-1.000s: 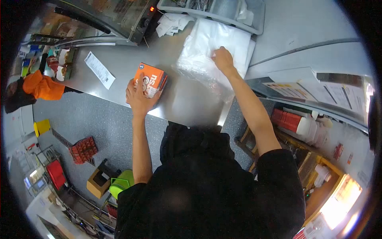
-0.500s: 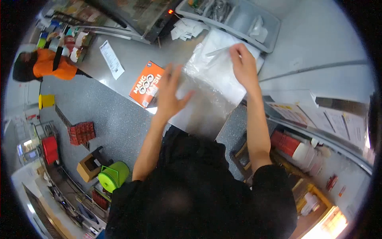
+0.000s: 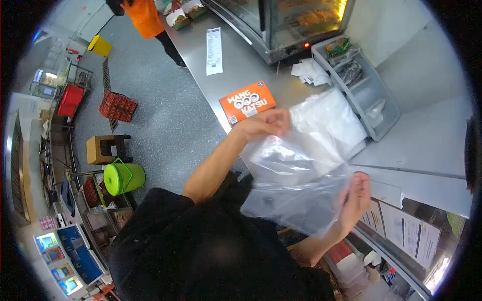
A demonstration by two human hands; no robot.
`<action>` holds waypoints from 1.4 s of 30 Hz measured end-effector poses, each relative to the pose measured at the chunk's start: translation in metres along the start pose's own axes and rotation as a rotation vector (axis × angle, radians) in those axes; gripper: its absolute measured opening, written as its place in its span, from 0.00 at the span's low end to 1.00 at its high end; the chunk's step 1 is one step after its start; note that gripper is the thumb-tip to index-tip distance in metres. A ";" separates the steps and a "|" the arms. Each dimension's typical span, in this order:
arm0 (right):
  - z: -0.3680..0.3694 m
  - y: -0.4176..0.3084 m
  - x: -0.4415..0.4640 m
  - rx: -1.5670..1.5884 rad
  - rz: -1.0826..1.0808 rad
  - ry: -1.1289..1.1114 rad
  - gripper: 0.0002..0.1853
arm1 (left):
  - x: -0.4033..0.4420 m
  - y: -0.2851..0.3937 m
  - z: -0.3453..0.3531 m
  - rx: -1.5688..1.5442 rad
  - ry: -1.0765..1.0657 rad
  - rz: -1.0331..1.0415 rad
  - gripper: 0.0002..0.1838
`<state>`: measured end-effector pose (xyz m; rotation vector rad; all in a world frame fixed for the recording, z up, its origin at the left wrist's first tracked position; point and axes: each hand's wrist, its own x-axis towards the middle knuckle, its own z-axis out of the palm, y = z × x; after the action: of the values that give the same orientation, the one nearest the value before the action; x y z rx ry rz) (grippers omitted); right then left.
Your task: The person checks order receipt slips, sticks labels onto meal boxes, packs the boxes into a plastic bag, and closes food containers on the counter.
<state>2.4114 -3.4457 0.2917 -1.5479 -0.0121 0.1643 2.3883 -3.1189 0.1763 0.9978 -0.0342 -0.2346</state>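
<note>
A clear plastic bag is stretched between my hands, in front of my body at the counter's edge. My left hand pinches its upper left part, close beside an orange box printed "MANG KATSU". At the lower right, my right hand has its fingers closed on the bag's other side. Behind the held bag lies a stack of clear plastic bags, partly covered by it.
A grey divided bin with packets stands right of the stack. Folded white papers and a printed receipt lie on the steel counter. A glass display case stands behind. A person in orange is at the far left.
The bag has come off the stack and is now spread between both hands. My right hand moved down toward me; my left hand closed on the bag. The view has turned.
</note>
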 end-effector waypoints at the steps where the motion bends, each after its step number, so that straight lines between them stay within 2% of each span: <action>1: 0.010 0.009 -0.005 0.093 0.088 -0.063 0.14 | -0.011 -0.005 -0.017 -0.027 0.108 0.044 0.13; 2: 0.019 0.014 -0.009 0.181 0.174 -0.128 0.17 | -0.025 -0.002 -0.020 -0.117 0.120 0.084 0.17; 4: 0.038 0.020 -0.015 0.221 0.139 -0.405 0.21 | -0.049 0.008 -0.018 -0.281 0.133 0.164 0.26; 5: 0.048 0.023 -0.023 0.236 0.131 -0.540 0.23 | -0.060 0.012 -0.012 -0.407 0.228 0.211 0.27; 7: 0.080 0.031 -0.036 0.005 0.185 -0.556 0.22 | -0.083 0.027 0.016 -0.670 0.416 0.310 0.31; 8: 0.095 0.037 -0.038 -0.112 0.202 -0.564 0.22 | -0.097 0.020 0.021 -0.741 0.388 0.309 0.31; 11: 0.131 0.063 -0.045 0.063 0.268 -0.506 0.18 | -0.141 -0.038 0.023 -0.922 0.182 0.233 0.30; 12: 0.144 0.070 -0.049 0.066 0.111 -0.456 0.16 | -0.158 -0.060 0.019 -0.991 0.119 0.212 0.30; 15: 0.162 0.046 -0.062 -0.046 0.170 -0.417 0.15 | -0.221 -0.096 0.002 -1.172 0.011 0.237 0.29; 17: 0.174 0.056 -0.069 -0.049 0.186 -0.487 0.15 | -0.264 -0.087 -0.009 -1.109 0.171 0.317 0.29; 19: 0.193 0.053 -0.086 -0.036 0.222 -0.559 0.16 | -0.300 -0.052 -0.001 -0.844 0.516 0.331 0.27; 20: 0.202 0.050 -0.096 -0.068 0.283 -0.660 0.16 | -0.327 -0.071 -0.033 -0.687 0.583 0.287 0.27; 21: 0.214 0.054 -0.108 -0.032 0.256 -0.697 0.16 | -0.352 -0.088 -0.059 -0.531 0.646 0.246 0.27; 23: 0.237 0.074 -0.129 0.028 0.199 -0.778 0.16 | -0.400 -0.120 -0.085 -0.574 0.778 0.323 0.24; 24: 0.244 0.079 -0.133 -0.159 0.189 -0.778 0.16 | -0.420 -0.125 -0.096 -0.586 0.839 0.373 0.23; 26: 0.264 0.094 -0.142 -0.247 0.100 -0.799 0.16 | -0.463 -0.107 -0.092 -0.552 0.857 0.395 0.17; 27: 0.272 0.106 -0.151 -0.288 0.066 -0.808 0.17 | -0.478 -0.098 -0.084 -0.376 0.983 0.320 0.15; 28: 0.281 0.126 -0.160 -0.438 -0.228 -0.738 0.17 | -0.492 -0.093 -0.083 -0.193 1.108 0.244 0.14; 30: 0.299 0.162 -0.179 -0.714 -0.804 -0.526 0.19 | -0.518 -0.110 -0.089 -0.158 1.251 0.217 0.11; 33: 0.336 0.151 -0.233 -0.833 -1.118 -0.425 0.22 | -0.531 -0.106 -0.072 0.145 1.542 -0.018 0.12; 35: 0.358 0.178 -0.270 -0.644 -0.348 -0.902 0.21 | -0.524 -0.125 -0.073 0.148 1.489 -0.020 0.16; 37: 0.381 0.200 -0.303 -0.558 -0.045 -1.218 0.19 | -0.506 -0.157 -0.080 0.137 1.327 0.327 0.16; 40: 0.401 0.215 -0.333 -0.684 -0.149 -1.196 0.18 | -0.511 -0.139 -0.058 0.498 1.341 0.372 0.15; 42: 0.408 0.231 -0.330 -0.603 -0.100 -1.213 0.18 | -0.533 -0.116 -0.052 0.615 1.328 0.142 0.13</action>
<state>2.0168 -3.0746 0.1034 -1.8047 -1.1769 1.0692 1.8556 -3.0236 0.0925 1.5887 1.0827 0.6372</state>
